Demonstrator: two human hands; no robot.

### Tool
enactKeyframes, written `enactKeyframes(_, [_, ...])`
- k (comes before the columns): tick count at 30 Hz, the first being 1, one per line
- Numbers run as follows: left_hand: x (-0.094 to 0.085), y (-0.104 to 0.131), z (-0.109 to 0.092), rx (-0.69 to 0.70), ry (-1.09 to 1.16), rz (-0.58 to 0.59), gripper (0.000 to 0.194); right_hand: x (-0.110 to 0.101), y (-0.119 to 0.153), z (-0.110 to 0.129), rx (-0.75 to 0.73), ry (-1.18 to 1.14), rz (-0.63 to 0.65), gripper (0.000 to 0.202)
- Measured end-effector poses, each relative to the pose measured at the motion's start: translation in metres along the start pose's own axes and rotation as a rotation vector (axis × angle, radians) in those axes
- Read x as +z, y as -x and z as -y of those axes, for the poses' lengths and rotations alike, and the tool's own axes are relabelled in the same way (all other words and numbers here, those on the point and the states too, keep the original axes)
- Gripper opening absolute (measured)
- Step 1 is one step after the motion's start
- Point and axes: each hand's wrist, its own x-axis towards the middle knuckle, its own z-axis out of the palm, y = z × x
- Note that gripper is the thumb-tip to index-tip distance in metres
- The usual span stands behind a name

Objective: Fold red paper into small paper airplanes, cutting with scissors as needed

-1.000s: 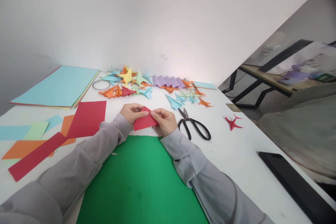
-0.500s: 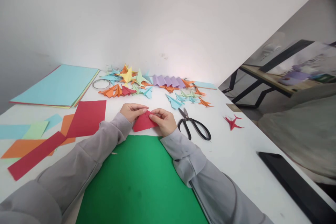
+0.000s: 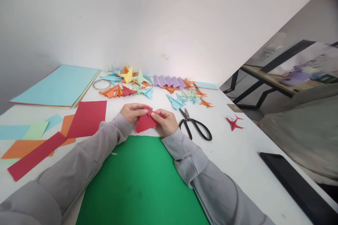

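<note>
A small piece of folded red paper (image 3: 145,123) is held between both hands, just beyond the far edge of a green sheet (image 3: 145,175). My left hand (image 3: 133,112) pinches its upper left part, thumb in front and fingers behind. On the other side, my right hand (image 3: 165,120) grips the upper right part, its thumb pressed on the paper near the top. The hands nearly meet at the top fold and hide part of it. Black-handled scissors (image 3: 195,123) lie beside my right hand, blades pointing away.
Folded paper planes (image 3: 128,76) and a pleated purple strip (image 3: 169,82) lie along the wall. Left are a stack of coloured sheets (image 3: 56,86), a wire ring (image 3: 101,84) and a red sheet (image 3: 88,119). A red paper plane (image 3: 233,123) and a black flat object (image 3: 295,182) lie right.
The red paper has tilted and shifted slightly right in my fingers. My left fingers have moved slightly towards the right at the top fold. Everything else on the table is the same.
</note>
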Motion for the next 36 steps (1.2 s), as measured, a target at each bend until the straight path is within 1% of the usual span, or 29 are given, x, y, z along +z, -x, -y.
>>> enactKeyframes(6, [0.0006, 0.0009, 0.0006, 0.002, 0.005, -0.017, 0.031, -0.0011, 0.0000, 0.0012, 0.040, -0.041, 0.009, 0.028])
enactKeyframes(12, [-0.0013, 0.0035, -0.0012, 0.021, -0.138, 0.037, 0.025, -0.0005, 0.0018, 0.0016, 0.039, 0.023, 0.073, 0.029])
enactKeyframes(25, [0.0017, 0.0061, -0.0026, 0.084, -0.169, 0.060, 0.023, 0.0017, 0.0046, 0.0025, 0.096, 0.087, 0.144, 0.045])
enactKeyframes(29, [0.0027, 0.0072, -0.0036, 0.083, -0.190, 0.048, 0.025, 0.0020, 0.0053, 0.0034, 0.088, 0.120, 0.174, 0.047])
enactKeyframes(33, [0.0024, 0.0079, -0.0040, 0.100, -0.236, 0.010, 0.026, 0.0007, 0.0058, 0.0038, 0.077, 0.151, 0.219, 0.047])
enactKeyframes(36, [0.0025, 0.0080, -0.0043, 0.105, -0.236, -0.009, 0.027, 0.0000, 0.0065, 0.0036, 0.070, 0.177, 0.229, 0.048])
